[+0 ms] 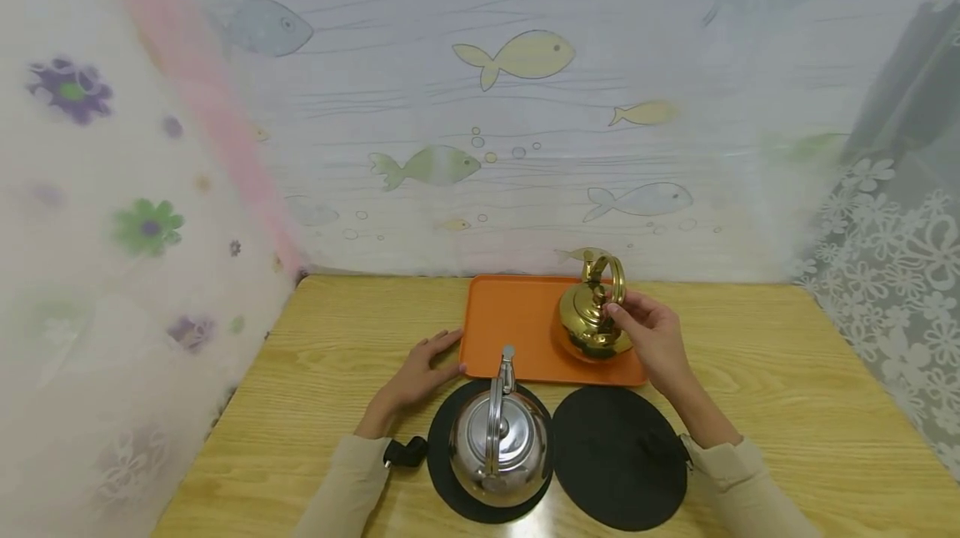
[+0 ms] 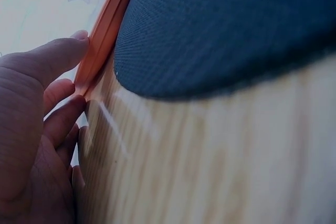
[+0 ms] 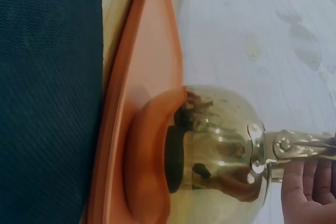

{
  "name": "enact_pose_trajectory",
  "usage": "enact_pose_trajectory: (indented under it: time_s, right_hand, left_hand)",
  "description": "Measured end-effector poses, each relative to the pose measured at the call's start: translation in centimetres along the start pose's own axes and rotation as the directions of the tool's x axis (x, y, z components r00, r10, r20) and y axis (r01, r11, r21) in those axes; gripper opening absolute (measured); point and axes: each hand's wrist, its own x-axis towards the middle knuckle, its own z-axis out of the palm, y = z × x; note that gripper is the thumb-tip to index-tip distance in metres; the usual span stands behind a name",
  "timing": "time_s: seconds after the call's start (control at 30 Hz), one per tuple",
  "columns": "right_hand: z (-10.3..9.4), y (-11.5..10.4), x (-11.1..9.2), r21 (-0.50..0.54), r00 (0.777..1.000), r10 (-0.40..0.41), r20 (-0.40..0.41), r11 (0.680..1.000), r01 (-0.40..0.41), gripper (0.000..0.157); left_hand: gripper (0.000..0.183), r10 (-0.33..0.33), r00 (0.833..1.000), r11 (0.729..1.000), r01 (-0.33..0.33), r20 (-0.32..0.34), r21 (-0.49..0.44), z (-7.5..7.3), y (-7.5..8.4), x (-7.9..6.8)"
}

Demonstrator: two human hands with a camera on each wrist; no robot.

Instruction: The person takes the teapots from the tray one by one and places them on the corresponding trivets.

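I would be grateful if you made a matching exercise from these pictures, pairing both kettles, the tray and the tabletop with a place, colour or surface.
Column one:
1. Gold kettle
2. Silver kettle
3. Tray
4. Tabletop

Column two:
A. Orange
B. On a round black mat
C. Wood-grained
D. On the tray

Right pairs: 1-D, 2-B, 3-A, 4-C.

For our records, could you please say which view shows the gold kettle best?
The head view, which shows the gold kettle nearly whole. The right wrist view shows it closely but cropped; the left wrist view shows none of it.
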Motion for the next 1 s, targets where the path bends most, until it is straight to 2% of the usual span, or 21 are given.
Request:
enact_pose_trajectory:
  time_s: [0.13, 0.33, 0.57, 0.67, 0.83, 0.93, 1.0]
  right_hand:
    - [-0.1, -0.4, 0.0, -0.031, 1.0, -0.014, -0.019, 0.999, 0.014, 0.04]
    - [-0.2, -0.5, 0.0, 0.041, 0.999, -0.027, -0.025, 0.999, 0.028, 0.037]
    - [-0.5, -0.1, -0.6, 0.049, 0.998, -0.059, -0.012, 0.997, 0.059, 0.037]
    - [-0.7, -0.1, -0.9, 0.05, 0.999, -0.047, -0.02, 0.998, 0.048, 0.033]
    - [-0.7, -0.1, -1.4, 0.033, 0.998, -0.057, 0.041, 0.998, 0.055, 0.032]
    - [-0.6, -0.1, -1.8, 0.028, 0.992, -0.092, 0.082, 0.996, 0.09, 0.032]
    - [-0.5, -0.2, -2.0, 0.023, 0.991, -0.115, 0.071, 0.993, 0.114, 0.03]
  left_hand:
    - [0.062, 0.009, 1.0, 1.0, -0.009, 0.001, -0.005, -0.1, 0.1, 0.1]
    - [0.062, 0.016, 1.0, 1.0, -0.016, -0.006, 0.002, -0.1, 0.1, 0.2]
    - [0.062, -0.033, 0.999, 0.999, 0.033, -0.009, -0.02, 0.1, 0.1, -0.1]
    - [0.062, -0.025, 1.0, 1.0, 0.025, -0.008, -0.015, 0.2, 0.1, 0.0]
    - [0.062, -0.015, 0.999, 1.0, 0.015, -0.033, -0.019, 0.2, -0.1, -0.1]
    - [0.062, -0.017, 0.999, 1.0, 0.016, -0.034, -0.024, 0.1, -0.1, -0.2]
    - [0.062, -0.017, 0.999, 1.0, 0.016, -0.027, -0.024, 0.1, -0.2, -0.1]
